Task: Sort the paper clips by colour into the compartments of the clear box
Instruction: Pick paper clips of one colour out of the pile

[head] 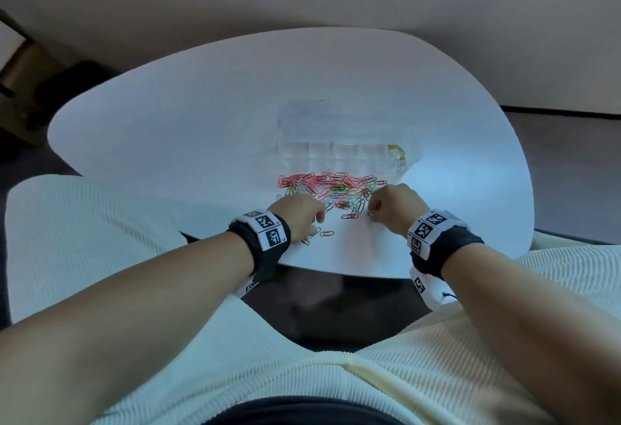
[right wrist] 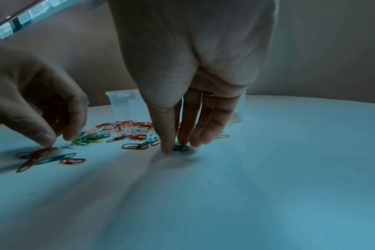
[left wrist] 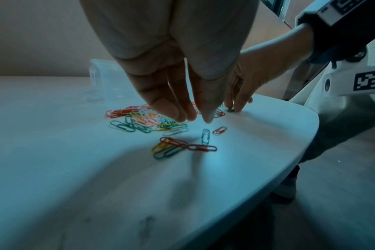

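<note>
No legible words or numbers are showing. Black-and-white square code markers (head: 264,221) are sitting on the left wrist band (head: 250,243) and right wrist band (head: 448,250), patterns only.

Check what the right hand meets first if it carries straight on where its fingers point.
The green paper clip: the right hand points down with fingertips either side of it, the white table right beneath. Whether they touch it is unclear.
</note>
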Motion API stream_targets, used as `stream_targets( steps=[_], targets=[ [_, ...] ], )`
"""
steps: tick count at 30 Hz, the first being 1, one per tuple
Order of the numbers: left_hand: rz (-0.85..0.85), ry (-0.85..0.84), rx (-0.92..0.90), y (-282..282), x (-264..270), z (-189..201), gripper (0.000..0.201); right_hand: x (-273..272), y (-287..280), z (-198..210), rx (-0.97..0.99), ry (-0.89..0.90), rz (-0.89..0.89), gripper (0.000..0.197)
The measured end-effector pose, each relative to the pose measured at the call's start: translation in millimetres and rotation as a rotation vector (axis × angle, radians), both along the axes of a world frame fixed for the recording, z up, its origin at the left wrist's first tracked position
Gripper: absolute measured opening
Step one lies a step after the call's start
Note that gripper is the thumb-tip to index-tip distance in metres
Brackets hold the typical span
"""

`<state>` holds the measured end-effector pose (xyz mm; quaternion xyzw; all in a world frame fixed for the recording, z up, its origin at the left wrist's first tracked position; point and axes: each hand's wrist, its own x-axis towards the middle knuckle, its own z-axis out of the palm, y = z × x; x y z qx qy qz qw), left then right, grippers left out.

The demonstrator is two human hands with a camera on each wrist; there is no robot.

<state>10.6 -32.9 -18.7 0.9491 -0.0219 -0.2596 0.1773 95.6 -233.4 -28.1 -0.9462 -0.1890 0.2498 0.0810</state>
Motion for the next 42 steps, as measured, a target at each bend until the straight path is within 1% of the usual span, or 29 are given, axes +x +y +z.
stream_targets(
  steps=[8,12,14,16,20,22,24,26,28,31,33,34,36,38,40,42],
  targets=[
    [-0.013,-0.01,0.015,-1.9,0.0,-12.0,0.022,-3.6,2.6,-3.3,-0.035,-0.02,-0.037,0.02],
    [-0.059,0.012,0.038,-5.5,1.9,-14.7,0.025,-6.1,3.8,-3.4,-0.028,0.015,-0.092,0.026],
    [-0.085,0.021,0.058,-6.5,1.8,-16.0,0.026,-7.0,4.6,-4.3,-0.045,0.005,-0.08,0.028],
    [-0.107,0.024,0.076,-8.1,1.6,-17.2,0.025,-9.4,5.7,-5.1,-0.08,-0.028,-0.03,0.03],
    [-0.154,0.04,0.12,-11.5,2.9,-16.3,0.024,-15.6,8.1,-6.7,-0.106,-0.087,0.039,0.028],
    [-0.184,0.056,0.136,-12.9,4.8,-14.3,0.023,-17.4,8.2,-6.8,-0.095,-0.092,0.041,0.026],
    [-0.223,0.066,0.174,-14.5,6.0,-12.6,0.015,-18.5,8.0,-6.3,-0.076,-0.089,0.031,0.025],
    [-0.234,0.056,0.171,-15.7,8.0,-7.2,0.019,-19.2,7.6,-5.8,-0.06,-0.086,0.021,0.024],
    [-0.144,-0.001,0.053,-14.5,11.4,6.8,0.016,-18.8,7.2,-5.2,-0.053,-0.083,0.017,0.021],
    [0.185,-0.103,-0.257,-6.3,18.6,35.6,0.013,-16.4,6.7,-4.1,-0.05,-0.117,0.027,0.016],
    [0.392,-0.073,-0.436,1.2,23.3,50.9,0.007,-15.8,6.6,-3.7,-0.065,-0.145,0.033,0.013],
    [0.466,-0.036,-0.527,5.3,25.4,56.4,0.006,-15.3,6.8,-3.9,-0.074,-0.156,0.035,0.012],
    [0.568,0.012,-0.687,14.3,28.3,64.4,0.012,-14.0,7.2,-4.9,-0.09,-0.165,0.036,0.011],
    [0.636,0.013,-0.769,23.3,30.3,65.7,0.02,-13.3,7.9,-5.3,-0.102,-0.146,0.033,0.016],
    [0.68,0.035,-0.774,29.5,31.0,60.8,0.027,-15.0,8.7,-6.6,-0.107,-0.129,0.034,0.023],
    [0.703,0.094,-0.76,31.9,31.8,53.1,0.033,-18.5,9.7,-9.0,-0.107,-0.125,0.04,0.029]
  ],
)
